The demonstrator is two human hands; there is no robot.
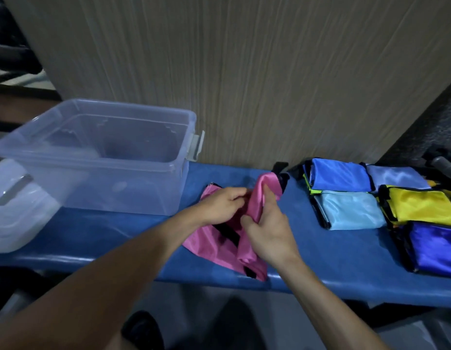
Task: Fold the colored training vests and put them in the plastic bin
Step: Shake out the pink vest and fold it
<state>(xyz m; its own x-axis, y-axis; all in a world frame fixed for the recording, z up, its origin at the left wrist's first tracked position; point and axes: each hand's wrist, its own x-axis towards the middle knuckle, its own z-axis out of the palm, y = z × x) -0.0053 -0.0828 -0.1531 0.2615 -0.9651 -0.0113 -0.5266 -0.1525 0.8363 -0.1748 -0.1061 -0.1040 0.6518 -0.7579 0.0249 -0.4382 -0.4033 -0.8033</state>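
A pink training vest with black trim lies rumpled on the blue padded bench, in front of me. My left hand grips a bunch of its fabric near the top. My right hand holds a raised pink fold, thumb and fingers curled round it. A clear plastic bin stands on the bench to the left, with nothing in it. Several folded vests lie at the right: a blue vest, a light blue vest, a yellow vest and a deep blue vest.
The bin's translucent lid lies at the far left, partly over the bench edge. A wood-grain wall rises right behind the bench. Dark floor and shoes show below the front edge.
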